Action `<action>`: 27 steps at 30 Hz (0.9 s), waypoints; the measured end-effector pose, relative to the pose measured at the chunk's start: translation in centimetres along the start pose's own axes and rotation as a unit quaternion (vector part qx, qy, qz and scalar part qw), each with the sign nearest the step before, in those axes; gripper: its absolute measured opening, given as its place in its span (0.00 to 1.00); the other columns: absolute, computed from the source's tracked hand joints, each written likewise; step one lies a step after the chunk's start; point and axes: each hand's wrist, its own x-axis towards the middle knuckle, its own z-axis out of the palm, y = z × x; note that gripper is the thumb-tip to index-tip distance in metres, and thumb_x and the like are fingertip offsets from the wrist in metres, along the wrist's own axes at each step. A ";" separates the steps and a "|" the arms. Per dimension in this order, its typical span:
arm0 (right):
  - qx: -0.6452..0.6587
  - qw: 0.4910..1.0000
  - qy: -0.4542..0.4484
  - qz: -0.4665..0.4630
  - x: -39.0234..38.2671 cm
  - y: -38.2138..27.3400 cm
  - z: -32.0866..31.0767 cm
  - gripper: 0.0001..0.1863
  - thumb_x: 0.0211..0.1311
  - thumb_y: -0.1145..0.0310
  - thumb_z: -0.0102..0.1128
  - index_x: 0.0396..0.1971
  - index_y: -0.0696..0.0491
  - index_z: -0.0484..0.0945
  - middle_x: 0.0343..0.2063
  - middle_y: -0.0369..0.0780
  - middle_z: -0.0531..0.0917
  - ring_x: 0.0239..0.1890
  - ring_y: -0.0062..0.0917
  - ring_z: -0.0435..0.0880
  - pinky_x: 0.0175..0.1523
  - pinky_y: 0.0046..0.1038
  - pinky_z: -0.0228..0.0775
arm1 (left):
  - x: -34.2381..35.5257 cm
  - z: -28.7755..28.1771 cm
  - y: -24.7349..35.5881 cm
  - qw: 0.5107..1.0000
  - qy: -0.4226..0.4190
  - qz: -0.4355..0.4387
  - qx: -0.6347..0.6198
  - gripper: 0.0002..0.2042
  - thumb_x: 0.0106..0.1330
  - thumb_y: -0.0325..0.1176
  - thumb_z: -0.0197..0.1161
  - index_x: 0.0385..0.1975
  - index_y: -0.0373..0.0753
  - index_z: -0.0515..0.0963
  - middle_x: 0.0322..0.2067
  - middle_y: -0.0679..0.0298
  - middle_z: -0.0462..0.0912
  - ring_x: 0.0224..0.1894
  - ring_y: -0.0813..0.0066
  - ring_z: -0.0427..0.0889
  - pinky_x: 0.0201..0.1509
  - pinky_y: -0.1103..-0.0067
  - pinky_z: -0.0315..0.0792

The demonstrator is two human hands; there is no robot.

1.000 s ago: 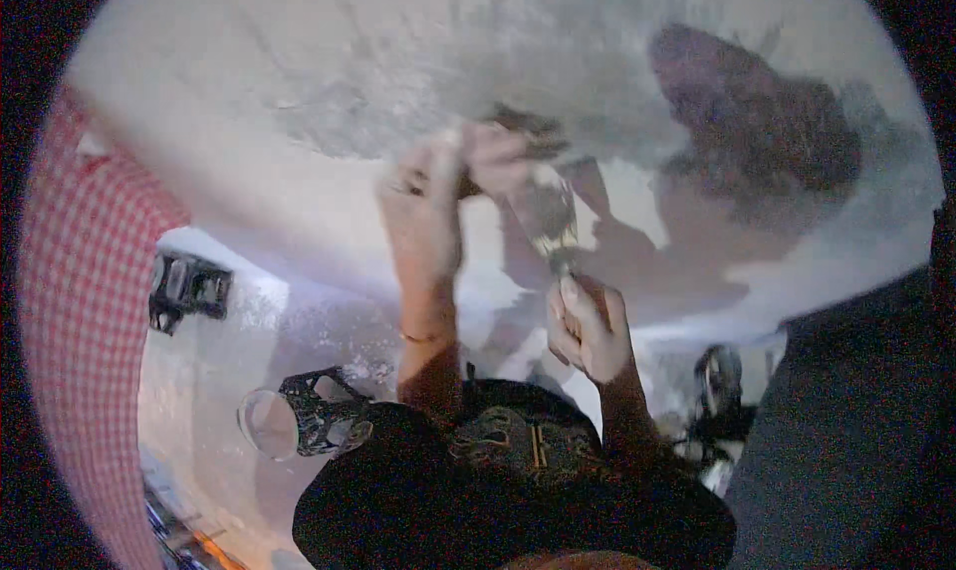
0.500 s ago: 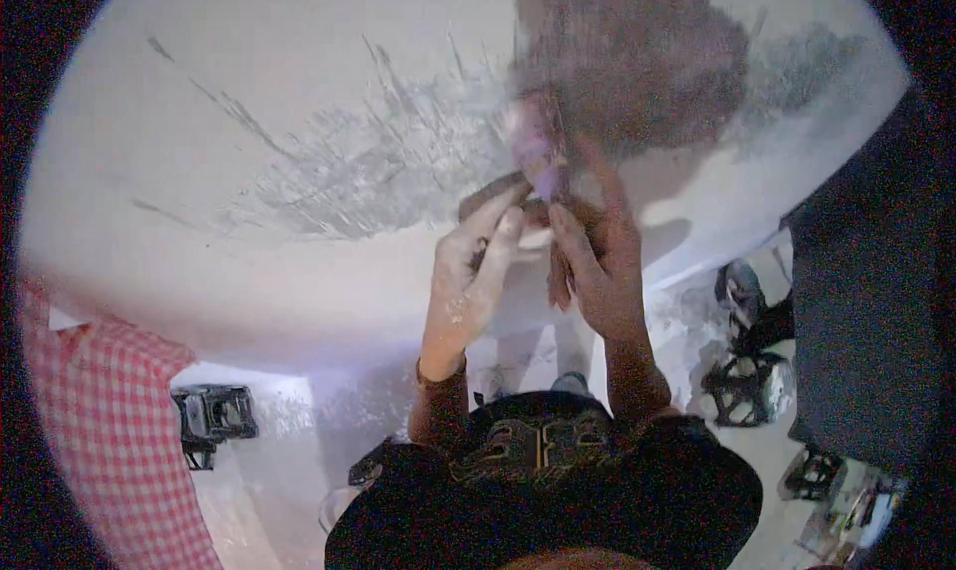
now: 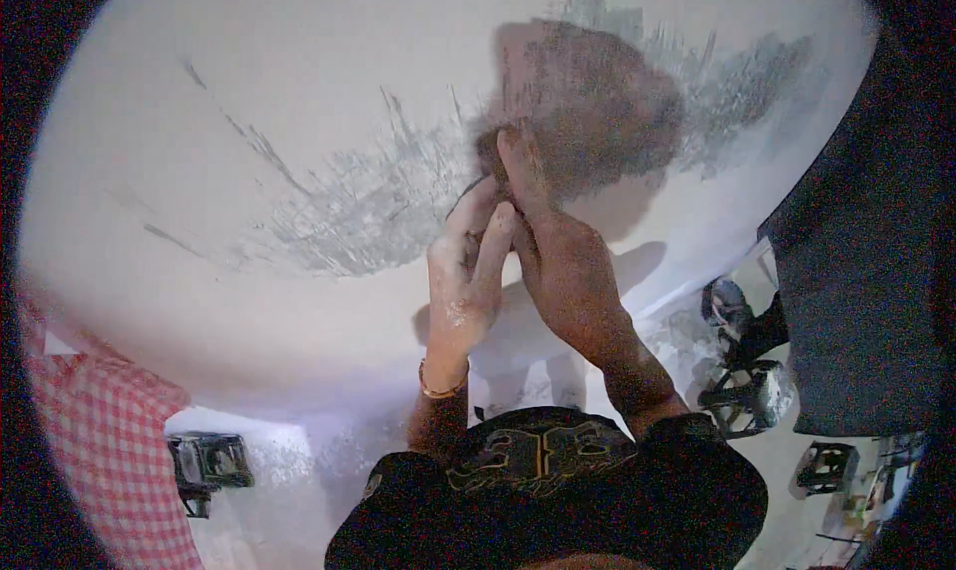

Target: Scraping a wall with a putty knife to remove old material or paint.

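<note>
My left hand (image 3: 460,281) is held over a broad pale surface (image 3: 289,92), its fingers bent and their tips against my right hand (image 3: 573,271). White powdery marks show on the left hand, and a thin band (image 3: 443,381) circles that wrist. The right hand leans in toward the left, index finger extended forward and thumb close to the left fingertips. Whatever lies between the fingers is hidden; I cannot make it out. Beyond the hands a grey, streaky patch (image 3: 358,217) crosses the surface, partly under a dark shadow (image 3: 588,102).
At the left is another person's red-and-white checked garment (image 3: 110,441). A large dark panel or cloth (image 3: 861,261) borders the right side. Below the surface's near edge are a black blocky object (image 3: 214,460) on the left and a black open-framed object (image 3: 747,396) on the right.
The small translucent purple-pink thing seen at my fingertips earlier no longer shows. My right hand has turned and moved leftward against the left hand. The view has shifted slightly.
</note>
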 end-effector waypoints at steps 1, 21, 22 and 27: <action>0.005 1.000 -0.003 0.030 0.0 0.3 0.1 0.35 0.65 0.78 0.47 0.72 0.47 0.50 0.67 0.51 0.60 0.60 0.52 0.69 0.57 0.41 0.71 | -0.2 0.2 0.2 0.996 0.009 -0.065 -0.053 0.25 0.72 0.29 0.55 0.65 0.26 0.60 0.54 0.52 0.77 0.54 0.70 0.76 0.56 0.76 0.71; -0.069 0.996 -0.048 0.029 1.6 0.9 -3.0 0.32 0.68 0.71 0.47 0.71 0.44 0.53 0.64 0.49 0.65 0.41 0.50 0.82 0.40 0.41 0.76 | -0.8 2.2 0.4 0.994 -0.029 -0.054 -0.092 0.23 0.72 0.32 0.54 0.63 0.27 0.63 0.57 0.54 0.73 0.57 0.68 0.74 0.62 0.72 0.68; -0.073 0.993 -0.072 0.063 1.5 1.0 -3.0 0.32 0.68 0.71 0.47 0.71 0.44 0.53 0.64 0.49 0.65 0.40 0.50 0.82 0.39 0.42 0.76 | -0.5 2.4 0.3 0.994 -0.028 -0.054 -0.089 0.23 0.73 0.33 0.53 0.63 0.27 0.63 0.56 0.54 0.74 0.56 0.69 0.75 0.61 0.72 0.68; -0.136 0.975 -0.141 0.103 2.0 0.0 -3.1 0.32 0.69 0.70 0.48 0.72 0.43 0.53 0.38 0.53 0.82 0.30 0.50 0.82 0.34 0.44 0.74 | 1.2 1.6 0.1 0.993 -0.024 -0.058 -0.099 0.22 0.76 0.41 0.49 0.59 0.27 0.68 0.45 0.60 0.80 0.47 0.75 0.77 0.52 0.78 0.72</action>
